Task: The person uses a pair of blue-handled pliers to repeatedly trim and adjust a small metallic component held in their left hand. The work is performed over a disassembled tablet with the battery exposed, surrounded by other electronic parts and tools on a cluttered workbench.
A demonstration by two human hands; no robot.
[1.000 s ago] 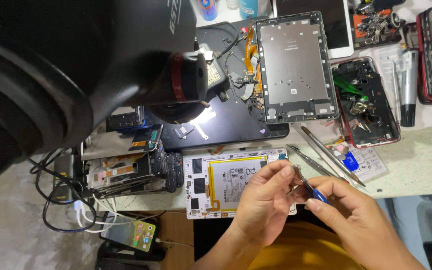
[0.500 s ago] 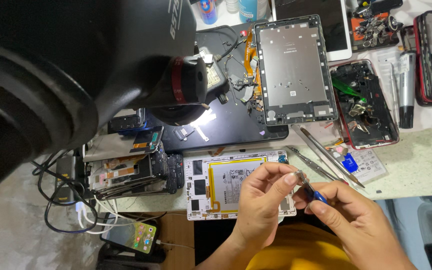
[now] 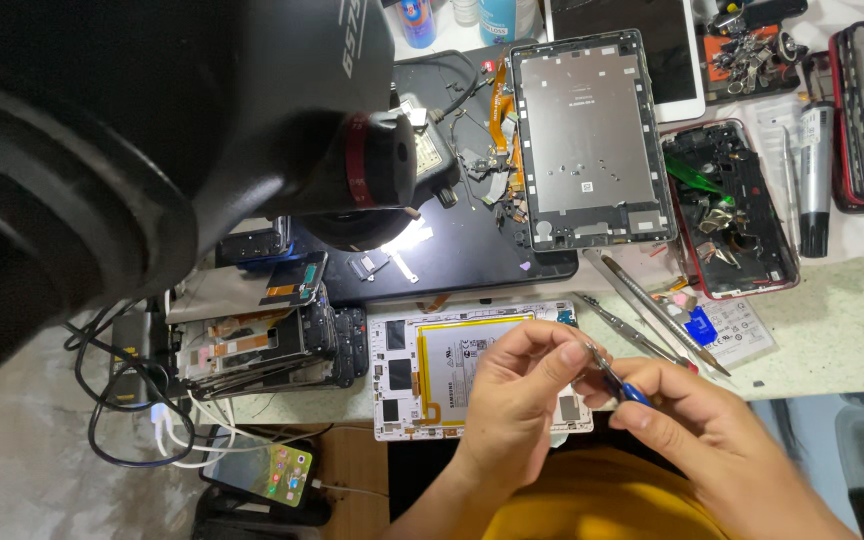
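1. Where fingers meet just over the opened white tablet [image 3: 452, 372], slim tweezers [image 3: 607, 375] with a blue grip, tips up-left.
2. Right hand [image 3: 697, 440] clenched around the tweezers' blue grip; left hand [image 3: 512, 400] pinching at their tips, contents too small to tell.
3. Since a second ago, raised slightly, otherwise unchanged.
4. Beyond the tablet, a gray metal frame [image 3: 587, 140].

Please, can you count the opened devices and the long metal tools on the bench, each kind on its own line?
Opened tablets: 2, the white one under the hands and the grey one.
Opened phones with red frame: 1.
Long metal tools lying on the bench: 2.
Total: 5.
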